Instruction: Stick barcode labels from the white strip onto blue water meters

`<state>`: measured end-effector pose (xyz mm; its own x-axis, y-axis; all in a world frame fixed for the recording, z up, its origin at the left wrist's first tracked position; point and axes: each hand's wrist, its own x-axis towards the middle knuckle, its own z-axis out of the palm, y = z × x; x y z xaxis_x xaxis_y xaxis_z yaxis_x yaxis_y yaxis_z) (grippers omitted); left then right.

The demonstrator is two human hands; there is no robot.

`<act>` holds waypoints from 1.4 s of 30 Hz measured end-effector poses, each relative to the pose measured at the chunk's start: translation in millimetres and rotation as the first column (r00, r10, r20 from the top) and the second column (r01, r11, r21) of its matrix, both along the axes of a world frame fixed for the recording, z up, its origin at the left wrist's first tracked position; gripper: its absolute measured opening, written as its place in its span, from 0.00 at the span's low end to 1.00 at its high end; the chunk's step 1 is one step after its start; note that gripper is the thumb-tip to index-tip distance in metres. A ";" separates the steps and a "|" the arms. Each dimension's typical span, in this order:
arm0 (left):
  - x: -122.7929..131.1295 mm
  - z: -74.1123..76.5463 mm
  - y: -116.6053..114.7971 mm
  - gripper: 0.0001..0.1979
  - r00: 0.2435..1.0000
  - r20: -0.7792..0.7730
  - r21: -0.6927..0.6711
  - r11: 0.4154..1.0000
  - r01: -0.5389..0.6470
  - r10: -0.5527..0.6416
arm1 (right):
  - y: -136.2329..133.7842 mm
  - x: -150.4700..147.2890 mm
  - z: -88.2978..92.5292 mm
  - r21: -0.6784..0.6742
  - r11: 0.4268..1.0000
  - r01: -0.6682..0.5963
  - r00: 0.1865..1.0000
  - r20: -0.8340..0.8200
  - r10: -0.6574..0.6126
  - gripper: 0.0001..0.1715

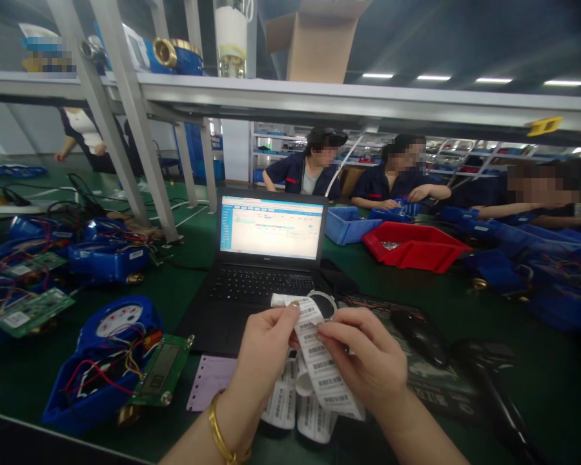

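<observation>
A long strip of white barcode labels [326, 374] hangs between my hands, its lower part folded in loops toward the table edge. My left hand [271, 339] pinches the strip near its top, thumb over the labels. On the other side, my right hand [368, 352] has its thumb and forefinger closed on the strip's right edge. Behind the strip, a pale ring-shaped part [333, 302] lies partly hidden. An open laptop [270, 232] with a lit screen stands just beyond my hands. Left of them rests an opened blue water meter [106, 361] with a green circuit board [162, 371] and loose wires.
A black mouse [420, 336] and a barcode scanner [494, 387] lie at the right. More blue meters [104, 255] crowd the left. A red bin [416, 248] and a blue bin [348, 226] stand behind. Co-workers sit across the table. A metal shelf [319, 93] spans overhead.
</observation>
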<state>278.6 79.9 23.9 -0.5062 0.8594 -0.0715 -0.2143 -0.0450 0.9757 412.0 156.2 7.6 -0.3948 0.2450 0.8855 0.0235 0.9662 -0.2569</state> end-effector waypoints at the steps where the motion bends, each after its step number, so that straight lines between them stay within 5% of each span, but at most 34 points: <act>1: -0.9 -1.5 2.9 0.18 0.999 0.034 0.004 1.000 -0.006 0.006 | -0.4 0.3 1.7 -0.064 0.998 -0.022 1.000 -0.018 0.021 0.08; 3: -2.5 -4.9 9.0 0.18 0.993 0.108 -0.011 0.999 -0.038 0.039 | 0.6 2.7 3.6 -0.234 0.967 -0.101 0.994 -0.065 0.088 0.06; 6: -2.8 -10.2 7.8 0.21 0.986 0.160 -0.022 0.999 -0.039 0.042 | 7.1 9.5 -0.6 -0.492 0.842 -0.223 0.972 -0.177 0.154 0.04; 8: -1.3 -12.0 -7.3 0.23 0.999 0.033 0.000 1.000 0.021 -0.021 | 12.7 12.8 -7.0 -0.619 0.737 -0.270 0.955 -0.271 0.122 0.05; 10: 0.8 -9.9 -35.2 0.25 0.963 -0.267 -0.028 0.999 0.019 -0.026 | 16.5 13.3 -13.0 -0.709 0.641 -0.295 0.939 -0.339 0.056 0.09; 12: -0.5 -1.4 -71.7 0.30 0.784 -0.621 -0.068 0.997 -0.049 -0.004 | 16.8 12.0 -15.5 -0.770 0.566 -0.296 0.939 -0.343 0.025 0.12; 14: -11.0 13.7 -109.5 0.28 0.503 -0.862 -0.082 0.997 -0.015 -0.063 | 14.5 10.1 -13.4 -0.792 0.534 -0.296 0.942 -0.333 0.029 0.13; 16: -34.1 32.0 -139.8 0.26 0.227 -0.967 -0.120 0.993 -0.007 -0.115 | 11.5 7.5 -8.6 -0.798 0.523 -0.299 0.947 -0.316 0.059 0.13; 18: -65.5 47.7 -155.9 0.37 0.026 -0.974 -0.228 0.970 -0.091 -0.226 | 8.9 3.3 -4.2 -0.799 0.520 -0.302 0.950 -0.299 0.092 0.14; 22: -117.4 57.8 -149.1 0.46 -0.148 -0.841 -0.515 0.854 -0.078 -0.521 | 0.9 -8.0 -2.7 -0.797 0.531 -0.289 0.957 -0.255 0.137 0.17; 25: -130.7 55.5 -134.7 0.37 -0.217 -0.819 -0.546 0.838 0.011 -0.531 | -13.7 -13.3 -3.7 -0.778 0.556 -0.293 0.955 -0.210 0.209 0.16; 28: -136.2 54.1 -132.1 0.30 -0.148 -0.874 -0.477 0.875 0.086 -0.462 | -35.3 -14.9 -5.1 -0.772 0.547 -0.323 0.942 -0.206 0.265 0.13; 34: -163.5 35.1 -153.9 0.23 0.397 -0.892 -0.229 0.973 0.019 -0.217 | -81.6 -39.4 -23.4 -0.805 0.440 -0.399 0.893 -0.232 0.385 0.09; 37: -169.0 18.1 -157.8 0.18 0.584 -0.811 -0.031 0.999 -0.008 -0.020 | -104.9 -70.2 -34.2 -0.829 0.367 -0.421 0.868 -0.252 0.427 0.12; 40: -162.2 5.3 -151.9 0.18 0.666 -0.734 0.123 0.991 -0.057 0.129 | -124.7 -104.3 -41.5 -0.830 0.324 -0.454 0.861 -0.315 0.399 0.14; 42: -154.6 0.6 -146.1 0.19 0.654 -0.729 0.146 0.980 -0.136 0.199 | -132.9 -123.2 -45.3 -0.821 0.332 -0.464 0.864 -0.337 0.376 0.14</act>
<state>124.1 -66.2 24.5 -0.5012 0.7411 0.4469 0.5916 -0.0834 0.8019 288.8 23.3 -37.7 -0.6288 0.6994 0.3398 -0.3779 0.1071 -0.9196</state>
